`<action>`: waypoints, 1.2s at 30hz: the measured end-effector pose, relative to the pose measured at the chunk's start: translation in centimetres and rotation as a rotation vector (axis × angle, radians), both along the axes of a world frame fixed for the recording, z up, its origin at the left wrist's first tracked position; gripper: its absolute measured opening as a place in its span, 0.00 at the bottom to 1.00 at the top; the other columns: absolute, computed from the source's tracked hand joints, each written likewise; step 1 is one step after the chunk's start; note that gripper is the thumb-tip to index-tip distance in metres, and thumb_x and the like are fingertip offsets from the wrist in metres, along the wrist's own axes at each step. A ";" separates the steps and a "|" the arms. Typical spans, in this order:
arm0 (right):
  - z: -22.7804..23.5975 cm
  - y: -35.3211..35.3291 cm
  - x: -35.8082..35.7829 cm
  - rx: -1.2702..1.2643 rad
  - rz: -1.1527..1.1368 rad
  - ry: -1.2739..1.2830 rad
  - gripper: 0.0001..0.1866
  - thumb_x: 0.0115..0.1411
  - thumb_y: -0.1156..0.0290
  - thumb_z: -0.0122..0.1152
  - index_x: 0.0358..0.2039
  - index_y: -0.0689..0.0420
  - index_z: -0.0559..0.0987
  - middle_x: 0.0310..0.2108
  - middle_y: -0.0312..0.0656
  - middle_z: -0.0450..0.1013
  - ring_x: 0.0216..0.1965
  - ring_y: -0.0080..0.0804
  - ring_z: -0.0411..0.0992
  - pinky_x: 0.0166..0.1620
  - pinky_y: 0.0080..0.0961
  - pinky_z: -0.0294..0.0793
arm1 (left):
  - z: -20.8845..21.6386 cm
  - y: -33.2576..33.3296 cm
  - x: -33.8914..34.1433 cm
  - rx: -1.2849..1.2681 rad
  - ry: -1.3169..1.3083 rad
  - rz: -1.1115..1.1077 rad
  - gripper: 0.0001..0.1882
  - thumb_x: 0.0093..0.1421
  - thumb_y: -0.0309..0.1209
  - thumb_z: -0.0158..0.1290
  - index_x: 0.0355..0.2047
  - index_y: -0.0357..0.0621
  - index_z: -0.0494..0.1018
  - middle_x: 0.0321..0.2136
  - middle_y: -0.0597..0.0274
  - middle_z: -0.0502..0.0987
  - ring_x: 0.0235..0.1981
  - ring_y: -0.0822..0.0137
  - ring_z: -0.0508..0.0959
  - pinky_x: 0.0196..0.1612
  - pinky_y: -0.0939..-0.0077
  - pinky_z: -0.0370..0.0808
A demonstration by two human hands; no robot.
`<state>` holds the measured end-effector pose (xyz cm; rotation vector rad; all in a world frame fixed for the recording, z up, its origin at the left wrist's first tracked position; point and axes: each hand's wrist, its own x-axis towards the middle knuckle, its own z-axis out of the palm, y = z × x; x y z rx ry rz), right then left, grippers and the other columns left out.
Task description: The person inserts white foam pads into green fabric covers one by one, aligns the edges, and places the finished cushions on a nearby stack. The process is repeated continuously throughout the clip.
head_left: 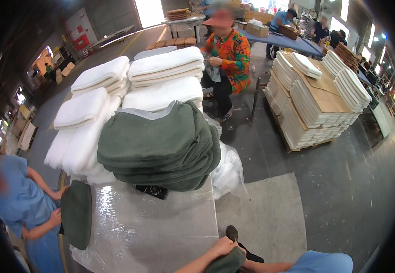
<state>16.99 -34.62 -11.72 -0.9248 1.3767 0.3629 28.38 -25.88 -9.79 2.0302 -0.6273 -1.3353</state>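
At the lower edge, my left hand [223, 246] is closed on the top edge of a dark green fabric cover [227, 262]. My right hand [248, 259] meets the same cover from the right; its fingers are largely hidden by the cloth, but it appears to grip it. The cover hangs just off the near right side of a plastic-wrapped table [156, 227]. Farther up on the table lies a tall stack of green fabric covers [156, 141], and a small black object [152, 191] pokes out under its front.
Folded white padding [88, 109] is piled behind the green stack. At left, a co-worker in blue [20, 195] holds a green cushion [77, 214]. Another person in a patterned shirt [234, 59] sits beyond the table. A loaded pallet [311, 100] stands right; clear plastic [229, 168] hangs beside the table.
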 end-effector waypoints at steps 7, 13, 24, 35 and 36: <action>0.8 1.2 1.1 -0.036 0.042 -0.048 0.30 0.76 0.44 0.51 0.38 0.61 0.85 0.32 0.37 0.80 0.36 0.28 0.77 0.42 0.34 0.78 | 1.0 1.5 -0.3 -0.055 -0.239 0.164 0.29 0.67 0.53 0.54 0.27 0.37 0.82 0.31 0.36 0.81 0.35 0.35 0.82 0.41 0.43 0.78; -0.1 1.5 3.5 -0.064 0.045 -0.115 0.35 0.76 0.44 0.48 0.34 0.67 0.83 0.29 0.46 0.81 0.32 0.33 0.79 0.38 0.40 0.75 | 2.4 3.2 1.9 -0.093 -0.192 0.240 0.27 0.67 0.47 0.56 0.25 0.31 0.79 0.32 0.30 0.76 0.36 0.36 0.78 0.44 0.47 0.75; -1.4 2.4 4.1 0.102 -0.048 -0.202 0.26 0.75 0.47 0.51 0.37 0.59 0.82 0.32 0.42 0.80 0.34 0.35 0.79 0.39 0.39 0.77 | -0.5 2.8 1.2 -0.089 -0.239 0.332 0.29 0.66 0.48 0.55 0.23 0.29 0.78 0.30 0.33 0.75 0.37 0.39 0.76 0.43 0.49 0.74; -3.4 0.0 2.3 0.957 -0.010 -0.404 0.40 0.70 0.30 0.45 0.56 0.58 0.78 0.53 0.56 0.78 0.53 0.57 0.77 0.59 0.55 0.76 | 2.6 10.6 0.0 -0.031 0.058 0.364 0.26 0.70 0.52 0.52 0.35 0.38 0.81 0.34 0.47 0.80 0.37 0.58 0.80 0.42 0.59 0.75; -4.0 -0.4 1.9 0.984 -0.022 -0.391 0.43 0.69 0.28 0.44 0.58 0.58 0.77 0.55 0.57 0.77 0.54 0.60 0.76 0.61 0.58 0.75 | 3.6 12.5 -0.9 0.019 0.079 0.352 0.26 0.71 0.52 0.52 0.36 0.38 0.80 0.33 0.50 0.80 0.37 0.61 0.79 0.42 0.60 0.74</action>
